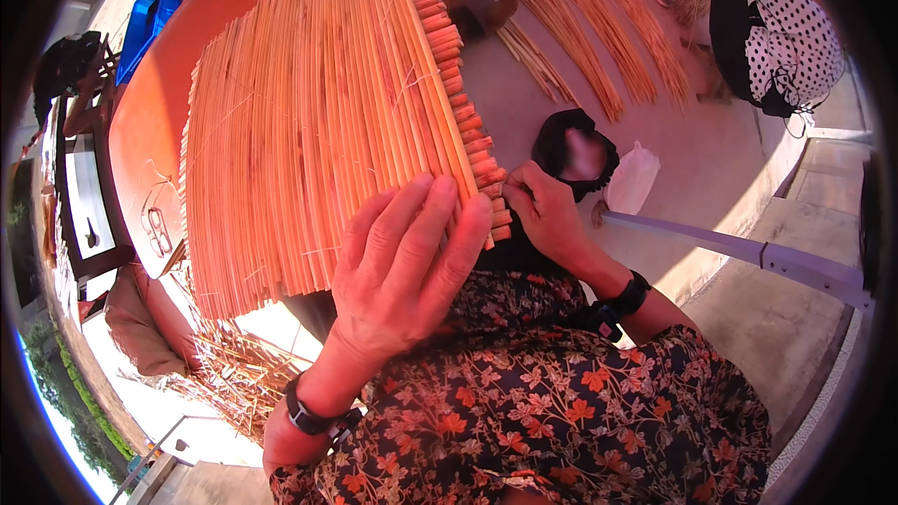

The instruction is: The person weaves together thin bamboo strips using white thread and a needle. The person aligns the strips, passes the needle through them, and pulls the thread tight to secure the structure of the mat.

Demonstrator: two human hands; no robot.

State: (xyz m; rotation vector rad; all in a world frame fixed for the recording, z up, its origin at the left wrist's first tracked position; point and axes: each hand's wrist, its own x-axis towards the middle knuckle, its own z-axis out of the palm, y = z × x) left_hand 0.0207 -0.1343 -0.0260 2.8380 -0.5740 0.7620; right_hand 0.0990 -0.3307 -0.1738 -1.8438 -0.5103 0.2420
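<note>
A mat of straight, straw-coloured reeds (pixel 299 122) lies before me, its stalks packed side by side. Along its right side, short cut reed ends (pixel 458 89) form a thick stepped edge. My left hand (pixel 398 266) rests flat on the mat's near right corner, fingers stretched over the last stalks. At that same corner, my right hand (pixel 552 220) is closed in a pinch against the stubby ends. What sits between its thumb and finger is too small and hidden to make out.
Under the mat is an orange-red table (pixel 145 131) with glasses (pixel 157 232) on it. A blue crate (pixel 154 14) stands beyond. Long reeds (pixel 599 28) lie on the floor near a person in polka dots (pixel 795 47). A metal bar (pixel 702 236) extends right; loose straw (pixel 248 379) lies lower left.
</note>
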